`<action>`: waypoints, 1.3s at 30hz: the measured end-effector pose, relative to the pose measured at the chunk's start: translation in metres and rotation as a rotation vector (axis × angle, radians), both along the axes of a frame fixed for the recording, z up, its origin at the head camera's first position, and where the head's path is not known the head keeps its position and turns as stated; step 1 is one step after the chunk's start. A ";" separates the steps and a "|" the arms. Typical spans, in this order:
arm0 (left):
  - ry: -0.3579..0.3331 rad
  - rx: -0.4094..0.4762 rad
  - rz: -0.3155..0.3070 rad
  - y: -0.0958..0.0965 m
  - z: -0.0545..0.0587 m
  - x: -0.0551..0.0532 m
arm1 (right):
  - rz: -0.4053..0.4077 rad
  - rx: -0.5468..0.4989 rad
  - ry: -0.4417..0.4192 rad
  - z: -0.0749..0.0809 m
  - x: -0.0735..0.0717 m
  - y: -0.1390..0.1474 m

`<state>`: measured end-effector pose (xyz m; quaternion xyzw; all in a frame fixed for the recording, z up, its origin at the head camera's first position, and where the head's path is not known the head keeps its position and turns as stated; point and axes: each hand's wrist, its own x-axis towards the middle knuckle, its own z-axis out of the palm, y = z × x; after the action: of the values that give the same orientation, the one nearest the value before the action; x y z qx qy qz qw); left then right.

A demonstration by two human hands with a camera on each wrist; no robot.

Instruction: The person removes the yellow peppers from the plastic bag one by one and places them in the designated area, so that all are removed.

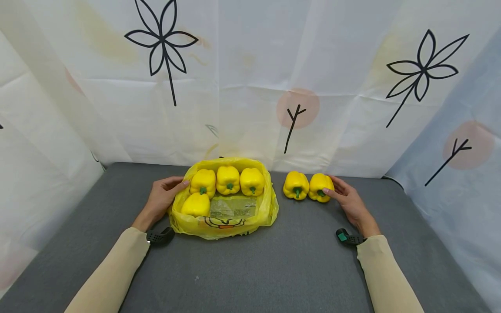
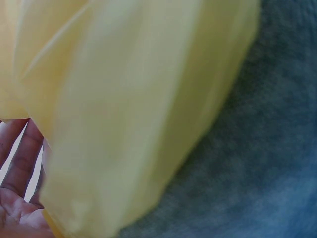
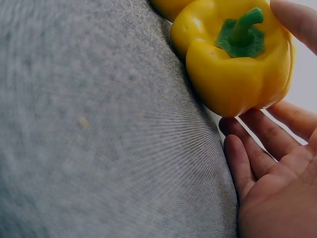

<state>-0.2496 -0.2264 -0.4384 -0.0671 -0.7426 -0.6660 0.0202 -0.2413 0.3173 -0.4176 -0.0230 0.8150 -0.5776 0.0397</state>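
A yellow plastic bag [image 1: 235,230] lies with its mouth open on the table in the head view. Several yellow bell peppers [image 1: 228,180] sit inside it, along the back and left. My left hand [image 1: 161,198] holds the bag's left rim, thumb at the edge; the bag's side [image 2: 133,109] hides much of that hand in the left wrist view. Right of the bag, two more bell peppers stand side by side, stems toward me. The right one [image 3: 237,74] is between the thumb and fingers of my right hand [image 1: 350,204]. The left one [image 1: 296,185] touches it.
The grey table [image 1: 250,278] reaches back to a white curtain [image 1: 250,65] printed with flowers and trees. More curtain [image 1: 469,208] hangs at the right side. A dark band with a device is on each wrist.
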 end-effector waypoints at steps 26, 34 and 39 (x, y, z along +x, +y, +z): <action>0.010 0.010 -0.004 0.000 -0.001 0.000 | -0.034 -0.021 0.005 0.000 0.001 0.001; 0.006 0.006 0.000 0.000 -0.002 0.000 | -0.069 -0.041 0.031 0.004 0.002 0.002; 0.005 -0.002 0.003 -0.001 -0.001 0.000 | -0.066 -0.052 0.063 0.011 0.004 0.004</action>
<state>-0.2500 -0.2269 -0.4396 -0.0676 -0.7433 -0.6651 0.0228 -0.2372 0.3217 -0.4065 -0.0153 0.8010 -0.5985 -0.0056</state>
